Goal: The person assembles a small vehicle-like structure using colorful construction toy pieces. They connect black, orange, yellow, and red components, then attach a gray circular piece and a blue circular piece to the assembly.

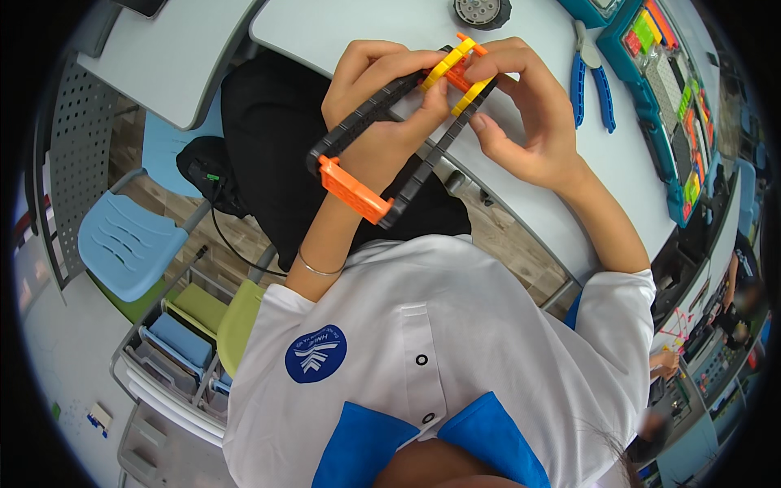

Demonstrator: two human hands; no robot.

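Both my hands hold a rectangular frame of plastic building beams above the table's near edge. Its two long black beams (429,165) run side by side, joined at the near end by an orange piece (355,192) with holes. At the far end are a yellow beam (447,65) and more orange parts, partly hidden by my fingers. My left hand (378,102) is closed around the left black beam and the yellow beam. My right hand (533,110) pinches the far right corner, where another yellow piece (469,98) meets the black beam.
Blue-handled pliers (591,77) and a dark wheel (482,11) lie on the white table (630,154). At the right is a teal parts case (663,106) of colourful pieces. A blue chair (130,244) and a storage rack (175,342) stand at left. Other people are at far right.
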